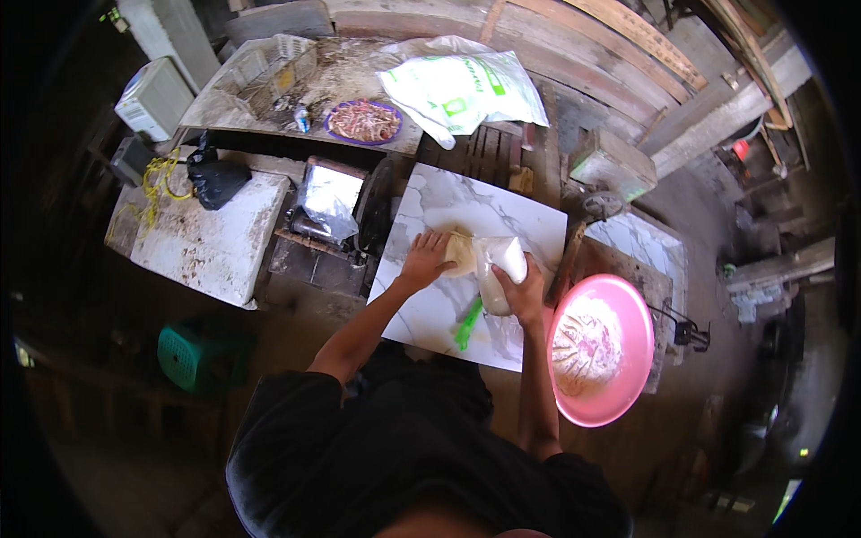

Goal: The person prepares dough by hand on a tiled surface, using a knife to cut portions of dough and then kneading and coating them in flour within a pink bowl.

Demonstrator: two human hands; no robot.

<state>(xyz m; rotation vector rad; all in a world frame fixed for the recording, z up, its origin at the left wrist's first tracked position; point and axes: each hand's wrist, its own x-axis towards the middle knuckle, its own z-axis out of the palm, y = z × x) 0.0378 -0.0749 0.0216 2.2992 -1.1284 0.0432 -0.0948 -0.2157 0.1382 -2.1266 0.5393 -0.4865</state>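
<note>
On a white marble-patterned board (421, 202) in front of me lies a small pale beige mass, maybe dough (460, 254). My left hand (423, 262) rests flat at its left edge, fingers stretched out and holding nothing. My right hand (523, 291) is wrapped around the right side of a clear plastic bag (491, 282) with pale contents. A bright white rounded part (509, 257) shows at the bag's top; I cannot tell whether it is powder or a cup. Just below the bag lies a bright green strip-like thing (468, 325).
A pink basin (647, 341) with white floury contents stands at the right. Left of the board is a roller machine (334, 202). Behind are a purple-rimmed plate of reddish shreds (363, 122) and a white sack (466, 90). A green stool (184, 357) stands lower left.
</note>
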